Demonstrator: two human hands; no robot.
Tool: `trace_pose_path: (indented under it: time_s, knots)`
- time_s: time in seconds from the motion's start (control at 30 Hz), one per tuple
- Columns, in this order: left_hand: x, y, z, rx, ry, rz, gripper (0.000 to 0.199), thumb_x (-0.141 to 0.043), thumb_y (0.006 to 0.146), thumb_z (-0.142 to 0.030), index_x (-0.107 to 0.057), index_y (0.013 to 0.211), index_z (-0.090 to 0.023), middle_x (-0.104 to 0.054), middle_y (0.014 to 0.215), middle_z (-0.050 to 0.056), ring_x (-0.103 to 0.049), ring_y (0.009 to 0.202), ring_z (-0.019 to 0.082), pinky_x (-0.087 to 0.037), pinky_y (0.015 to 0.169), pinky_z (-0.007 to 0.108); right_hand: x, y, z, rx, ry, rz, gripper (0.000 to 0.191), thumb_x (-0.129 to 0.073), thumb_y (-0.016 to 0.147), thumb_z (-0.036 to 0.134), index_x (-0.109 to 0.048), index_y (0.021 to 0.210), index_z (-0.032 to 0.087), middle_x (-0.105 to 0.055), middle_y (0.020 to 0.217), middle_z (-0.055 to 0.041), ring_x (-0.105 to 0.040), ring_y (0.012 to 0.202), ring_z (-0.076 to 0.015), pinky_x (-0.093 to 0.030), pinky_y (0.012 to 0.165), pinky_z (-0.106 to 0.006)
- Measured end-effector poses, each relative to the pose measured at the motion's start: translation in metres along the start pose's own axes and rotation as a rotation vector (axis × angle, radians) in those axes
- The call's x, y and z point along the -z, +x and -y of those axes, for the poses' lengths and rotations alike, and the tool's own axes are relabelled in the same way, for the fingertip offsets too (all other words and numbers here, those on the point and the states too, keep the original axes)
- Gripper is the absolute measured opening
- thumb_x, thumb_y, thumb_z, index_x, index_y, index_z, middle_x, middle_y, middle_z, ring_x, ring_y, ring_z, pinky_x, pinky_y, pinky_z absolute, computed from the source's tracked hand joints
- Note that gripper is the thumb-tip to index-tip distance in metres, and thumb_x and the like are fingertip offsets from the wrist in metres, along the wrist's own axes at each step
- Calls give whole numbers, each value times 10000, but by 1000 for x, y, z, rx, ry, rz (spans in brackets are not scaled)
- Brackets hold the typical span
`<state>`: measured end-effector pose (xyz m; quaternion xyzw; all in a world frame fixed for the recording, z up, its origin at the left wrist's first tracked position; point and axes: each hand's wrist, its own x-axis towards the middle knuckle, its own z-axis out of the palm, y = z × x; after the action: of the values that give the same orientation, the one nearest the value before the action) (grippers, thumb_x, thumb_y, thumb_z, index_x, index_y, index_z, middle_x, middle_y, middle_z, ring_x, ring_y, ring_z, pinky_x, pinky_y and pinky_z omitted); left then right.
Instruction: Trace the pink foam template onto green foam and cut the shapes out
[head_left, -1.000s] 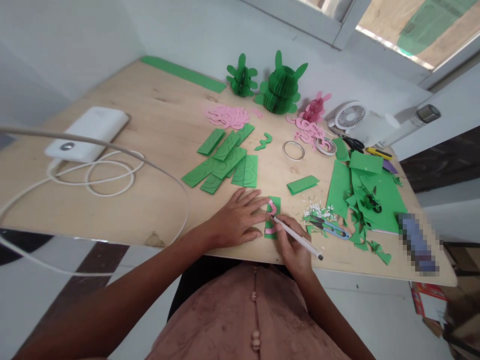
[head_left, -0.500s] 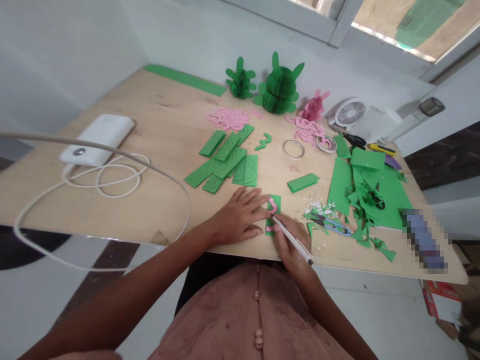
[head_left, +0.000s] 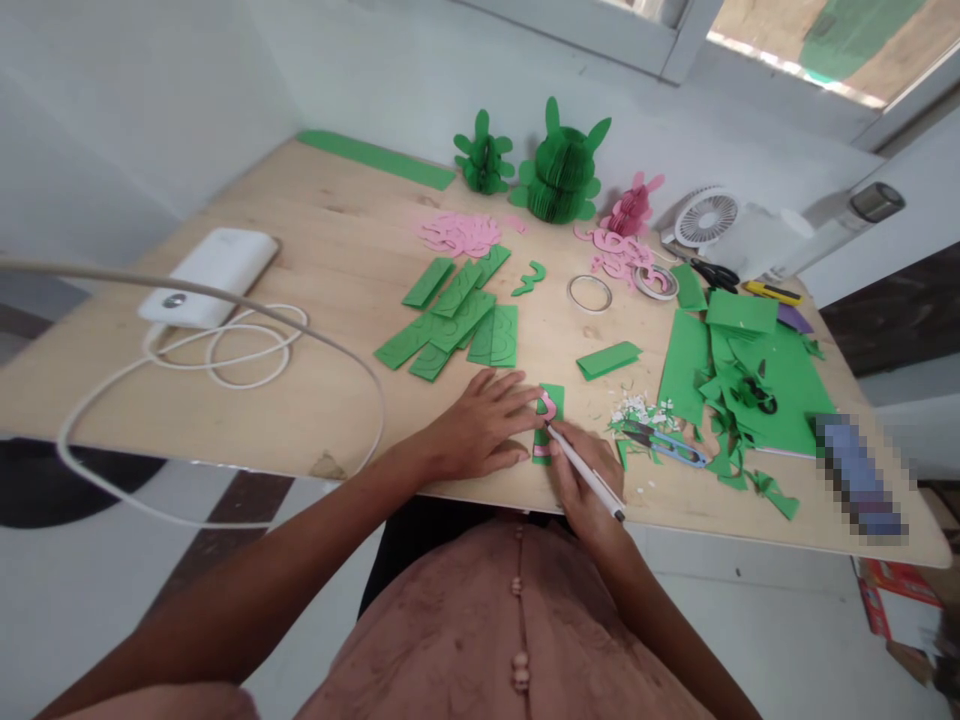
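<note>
My right hand (head_left: pixel 583 470) grips a white pen (head_left: pixel 589 473), its tip on or just over a small green paper strip (head_left: pixel 553 392) at the table's front edge. A pink paper cutout (head_left: pixel 547 405) lies on that strip, partly covered by my fingers. With fingers spread, my left hand (head_left: pixel 484 425) lies flat, its fingertips touching the strip's left side and the cutout. Beyond my left hand is a pile of green paper strips (head_left: pixel 450 320) with curved outlines drawn on them. A folded green strip (head_left: pixel 609 360) lies to the right.
Blue-handled thread snips (head_left: pixel 675 447) lie by paper scraps (head_left: pixel 645 412). Green sheets (head_left: pixel 780 380) and a pixelated object (head_left: pixel 859 475) are on the right. Pink cutouts (head_left: pixel 461 235) and green honeycomb figures (head_left: pixel 561 175) stand farther back. A white power bank (head_left: pixel 214 275) with cable sits left.
The view has shifted slightly. Both hands hold nearly the same places, the left flat on the strip and the right with the pen by the pink cutout.
</note>
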<state>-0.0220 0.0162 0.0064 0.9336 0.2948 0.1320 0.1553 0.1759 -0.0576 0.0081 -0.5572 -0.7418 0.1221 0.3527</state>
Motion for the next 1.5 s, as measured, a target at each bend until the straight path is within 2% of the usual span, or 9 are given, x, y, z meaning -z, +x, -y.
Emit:
trace_pose_path:
  time_s: [0.17,0.33,0.7,1.03,1.23,1.5]
  knots:
    - [-3,0,1,33,-27,-12,483,-566,889,-393,-517,1330,-201,-445,1499,103,-278,1422,330,-185,1141,535,-1,0,-2,2,6,-11,242,-497,966,236,-662,1138,198,-745,1091,-82,-699,959,-236,-496,825,-371]
    - [-5,1,0,58,-47,-21,487,-552,894,-406,-499,1322,-180,-454,1495,103,-278,1427,325,-183,1148,532,-2,-1,-2,1,5,-19,248,-498,966,248,-662,1145,200,-745,1097,-79,-699,966,-235,-497,826,-369]
    - [-13,1,-2,84,-22,-74,432,-552,895,-396,-534,1281,-204,-483,1472,88,-298,1416,316,-185,1147,530,-1,0,-1,-1,6,-13,252,-489,970,259,-663,1140,195,-746,1090,-88,-702,966,-236,-502,824,-374]
    - [-10,1,-2,72,-20,-61,416,-551,901,-384,-553,1299,-262,-484,1474,59,-288,1416,324,-192,1131,548,-3,-1,-3,0,2,-28,250,-496,961,271,-666,1133,206,-749,1060,-93,-707,940,-241,-519,822,-390]
    - [-9,1,-3,72,-30,-68,389,-546,902,-390,-578,1268,-259,-491,1468,59,-305,1409,321,-203,1127,535,0,0,-1,-31,39,-4,248,-494,962,263,-667,1130,207,-745,1073,-92,-699,971,-239,-517,826,-380]
    - [-8,1,-3,75,-37,-65,332,-524,910,-353,-599,1214,-243,-491,1469,55,-304,1410,320,-193,1132,543,1,-3,-1,-60,101,-88,214,-510,956,274,-674,1078,208,-755,991,-78,-704,894,-226,-506,802,-375]
